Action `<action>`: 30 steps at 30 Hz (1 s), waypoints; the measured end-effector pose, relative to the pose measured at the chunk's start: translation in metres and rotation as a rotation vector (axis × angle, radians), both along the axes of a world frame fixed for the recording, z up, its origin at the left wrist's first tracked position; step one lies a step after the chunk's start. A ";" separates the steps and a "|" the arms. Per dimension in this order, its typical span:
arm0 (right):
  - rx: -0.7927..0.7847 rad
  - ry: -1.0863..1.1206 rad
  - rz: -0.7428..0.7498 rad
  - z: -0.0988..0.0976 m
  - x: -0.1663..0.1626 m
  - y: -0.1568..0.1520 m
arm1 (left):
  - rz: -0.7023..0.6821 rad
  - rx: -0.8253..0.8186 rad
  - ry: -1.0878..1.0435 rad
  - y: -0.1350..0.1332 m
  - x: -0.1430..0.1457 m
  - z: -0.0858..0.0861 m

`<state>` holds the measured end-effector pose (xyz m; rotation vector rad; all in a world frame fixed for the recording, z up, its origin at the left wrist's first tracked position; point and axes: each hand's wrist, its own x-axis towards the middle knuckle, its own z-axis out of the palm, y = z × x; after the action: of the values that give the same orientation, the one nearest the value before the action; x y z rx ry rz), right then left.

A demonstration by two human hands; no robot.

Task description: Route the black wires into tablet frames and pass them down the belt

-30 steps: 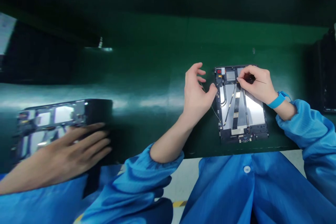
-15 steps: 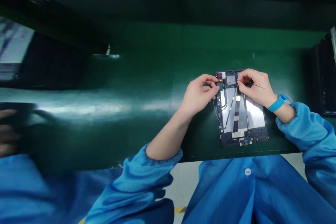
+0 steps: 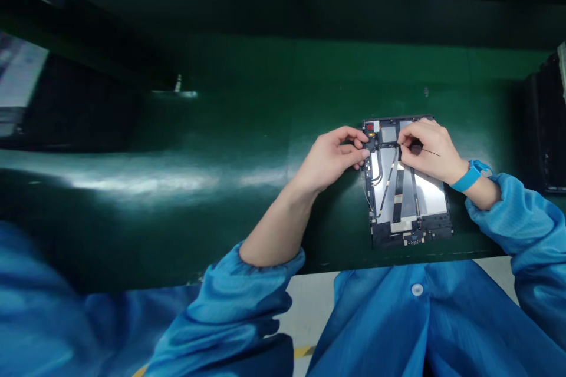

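Observation:
An opened tablet chassis (image 3: 409, 212) lies on the green belt (image 3: 221, 129), its silver inner plate, flat cables and small parts showing. My left hand (image 3: 333, 156) pinches a small black part at the chassis's top left corner. My right hand (image 3: 427, 150) is closed on a thin black tool (image 3: 431, 152) whose tip touches the top of the chassis. A blue wrist strap (image 3: 469, 175) circles my right wrist.
A dark object (image 3: 548, 129) stands at the right edge of the belt. A co-worker's blue sleeve (image 3: 39, 318) fills the lower left. A dark shape with a pale panel (image 3: 26, 94) sits at the far left.
My left hand went from open beside the chassis to pinching at its top left corner. The co-worker's hand and the second chassis at left have gone from view.

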<state>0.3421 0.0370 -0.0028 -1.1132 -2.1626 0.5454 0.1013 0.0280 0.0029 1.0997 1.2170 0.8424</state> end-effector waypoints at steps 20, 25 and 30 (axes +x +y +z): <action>0.026 -0.263 0.035 0.024 -0.008 -0.016 | -0.014 0.001 -0.070 -0.001 -0.002 -0.007; 0.100 -0.218 0.041 0.023 -0.009 -0.017 | 0.044 0.027 -0.036 -0.005 0.006 -0.002; 0.105 -0.210 -0.006 0.019 -0.010 -0.011 | 0.100 0.020 -0.001 -0.007 0.012 0.001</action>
<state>0.3321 0.0261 0.0158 -1.1629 -2.3368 0.3195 0.1131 0.0207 0.0041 1.0607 1.2737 0.9332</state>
